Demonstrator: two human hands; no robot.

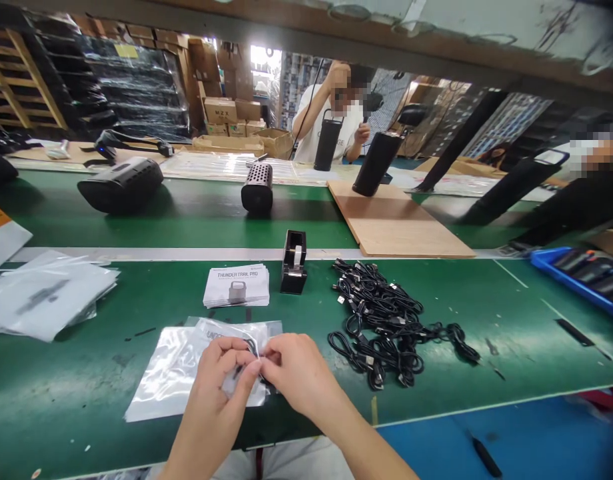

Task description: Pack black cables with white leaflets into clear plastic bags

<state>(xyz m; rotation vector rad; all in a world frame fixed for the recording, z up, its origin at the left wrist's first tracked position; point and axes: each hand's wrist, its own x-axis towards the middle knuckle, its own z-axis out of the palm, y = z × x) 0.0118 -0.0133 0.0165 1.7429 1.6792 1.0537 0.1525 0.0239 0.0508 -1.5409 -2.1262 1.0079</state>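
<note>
My left hand and my right hand meet at the front of the green bench, fingers pinched together around a black cable. The cable is partly hidden by my fingers. Beneath them lie transparent plastic bags, one with a printed manual inside. Just beyond is a stack of "Thunder Trail Pro" manuals, and a black tape dispenser stands to its right. A tangled heap of black USB cables lies to the right of my right hand.
More plastic bags lie at the left. Dark speakers rest on the far belt, and a wooden board lies across it. A blue tray sits at right. A person works opposite; an overhead shelf spans the top.
</note>
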